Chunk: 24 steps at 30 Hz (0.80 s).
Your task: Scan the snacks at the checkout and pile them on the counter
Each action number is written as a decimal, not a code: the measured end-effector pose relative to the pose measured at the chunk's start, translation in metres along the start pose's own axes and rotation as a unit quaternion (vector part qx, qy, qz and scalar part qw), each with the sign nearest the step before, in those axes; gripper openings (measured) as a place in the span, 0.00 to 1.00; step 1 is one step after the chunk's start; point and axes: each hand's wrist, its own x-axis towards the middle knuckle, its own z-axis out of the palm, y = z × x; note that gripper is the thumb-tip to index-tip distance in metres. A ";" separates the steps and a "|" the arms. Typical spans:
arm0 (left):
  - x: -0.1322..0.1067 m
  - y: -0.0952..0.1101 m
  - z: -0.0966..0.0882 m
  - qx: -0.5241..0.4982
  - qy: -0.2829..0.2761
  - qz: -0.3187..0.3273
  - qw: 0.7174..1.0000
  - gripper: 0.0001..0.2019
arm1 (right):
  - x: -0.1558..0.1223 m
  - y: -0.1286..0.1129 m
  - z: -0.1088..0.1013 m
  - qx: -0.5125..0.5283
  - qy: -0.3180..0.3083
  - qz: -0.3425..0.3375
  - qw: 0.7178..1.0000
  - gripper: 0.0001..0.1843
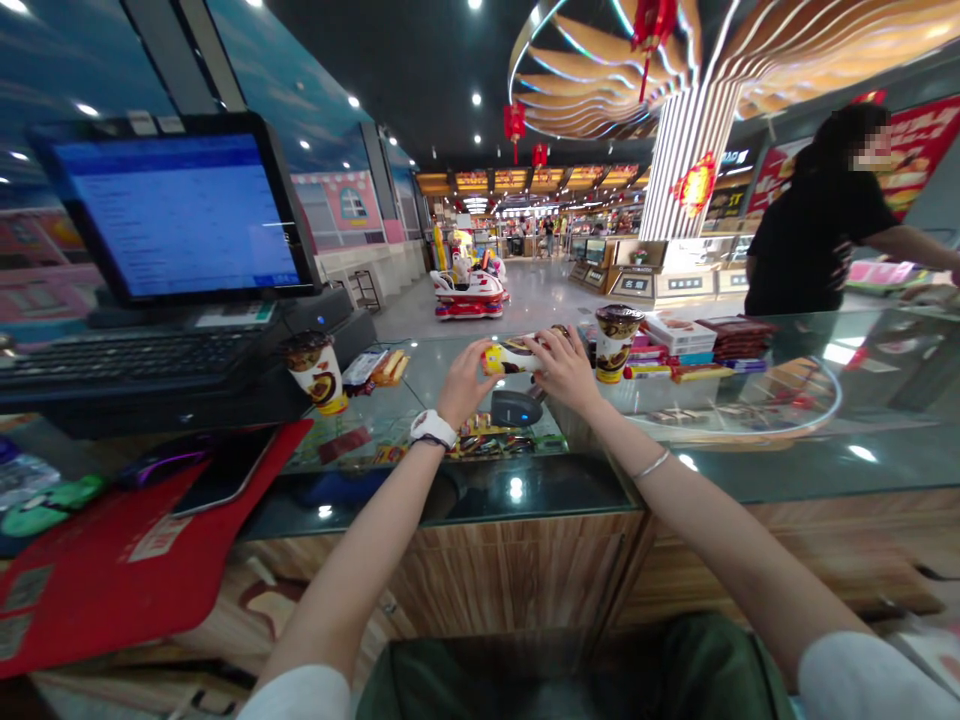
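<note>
Wide, brightly lit hall (540, 275) behind; glass counter (577, 490) close in front, bearing a dark scanner (516, 408), or something like one, with a blue light.

Held cup (516, 355) on its side, just above or just beyond the scanner; impossible to tell whether raised or touching the glass. Pinched at the yellow end between fingers and thumb of the left hand (461, 382); clasped at the other end under the curled fingers of the right hand (568, 370), thumb too hidden to judge. Gripped at both ends probably for a level, steady hold, with the printed middle left uncovered.

Just right of the scanner, past the right hand, a similar right cup (616, 345), upright on its base. Farther right, a white box (681, 335) and dark red packets (739, 338), apparently stacked flat to save room.

Left of the scanner, a wrapped bar (391, 368), then a left cup (318, 375) beside the keyboard (150, 360), perhaps tilted only by the lens. Farther left, a monitor (176, 215), likely angled for reading from the counter's near side. Nearer than the scanner and well left, a phone (225, 470) on a red mat (127, 560).

Well beyond the scanner, a red-and-white ride (469, 295); far right, a person (806, 230) in black, arm outstretched.
</note>
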 end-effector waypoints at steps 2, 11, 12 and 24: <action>0.000 -0.001 -0.001 0.013 -0.003 0.011 1.000 0.26 | 0.000 0.001 -0.001 0.006 -0.003 0.003 1.000 0.34; -0.003 0.000 -0.005 0.095 -0.022 -0.008 0.995 0.23 | -0.001 0.002 -0.002 0.037 -0.023 -0.006 0.999 0.36; -0.003 0.001 -0.006 0.099 -0.023 -0.009 0.995 0.23 | -0.001 0.002 -0.002 0.037 -0.022 -0.003 0.999 0.36; -0.001 0.006 -0.003 0.101 -0.043 -0.046 0.993 0.25 | 0.001 -0.011 -0.002 -0.010 -0.009 0.022 1.000 0.35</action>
